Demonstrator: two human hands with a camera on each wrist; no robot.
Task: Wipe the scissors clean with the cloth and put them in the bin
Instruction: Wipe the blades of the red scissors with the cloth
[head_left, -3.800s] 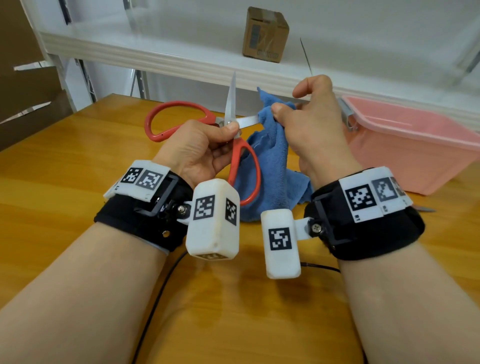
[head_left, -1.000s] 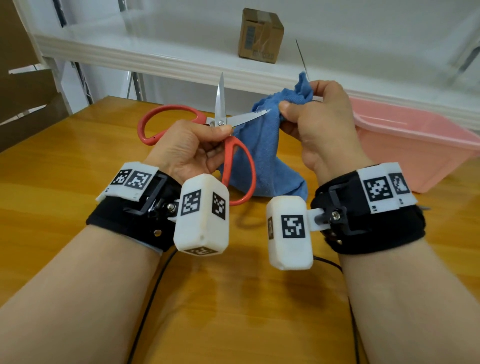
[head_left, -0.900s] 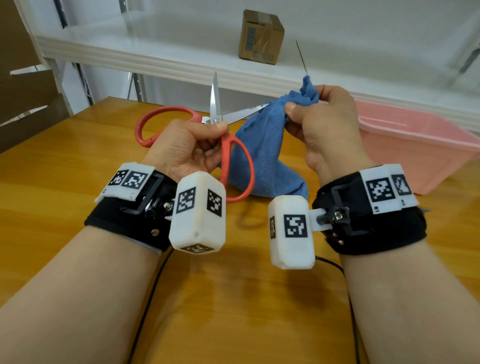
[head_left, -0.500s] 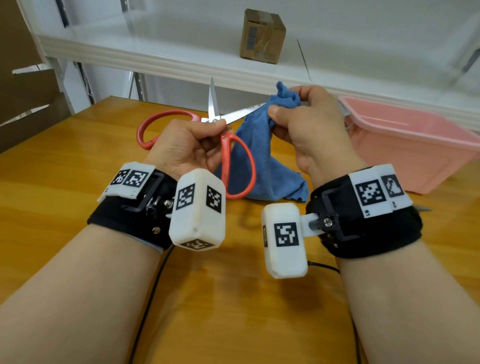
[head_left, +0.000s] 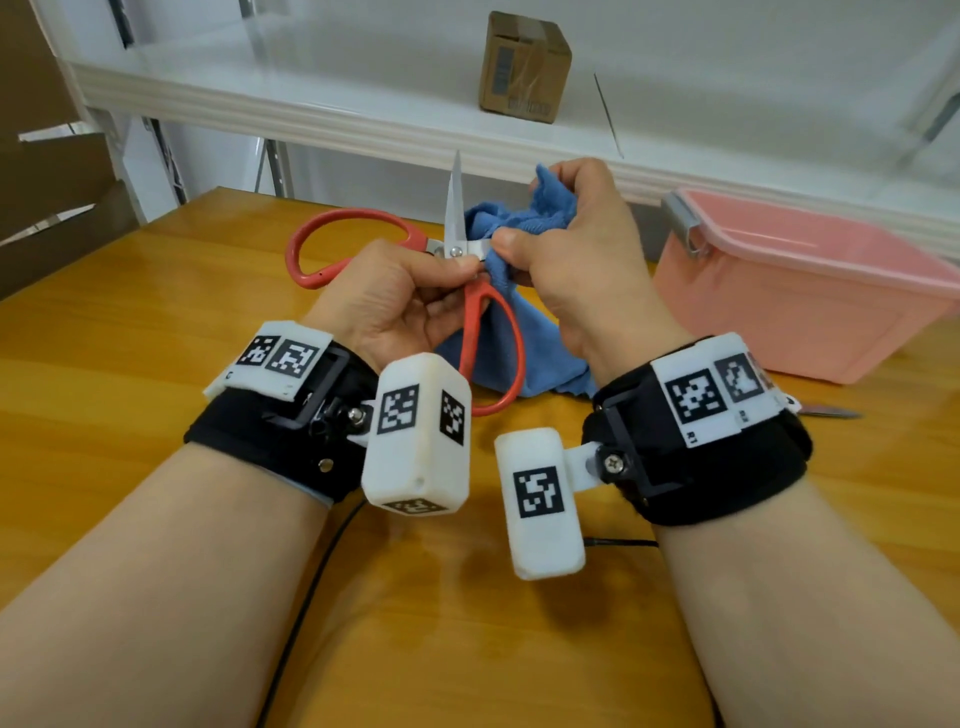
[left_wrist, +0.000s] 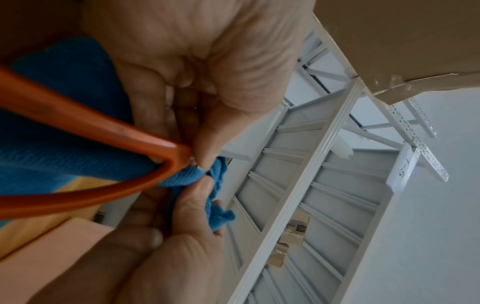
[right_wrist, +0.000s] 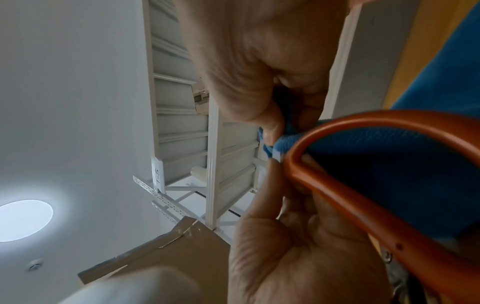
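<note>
Above the middle of the bench (head_left: 130, 395), one pair of red-handled scissors (head_left: 457, 249) is pinched at its pivot by the left hand (head_left: 395, 301). The blades are spread: one points straight up and away, the other runs right, hidden in the single blue cloth (head_left: 519, 223). The right hand (head_left: 576, 260) squeezes that cloth around the blade, now right beside the pivot, having been out near the tip a second ago. One pink bin (head_left: 810, 296) sits at the bench's right edge.
</note>
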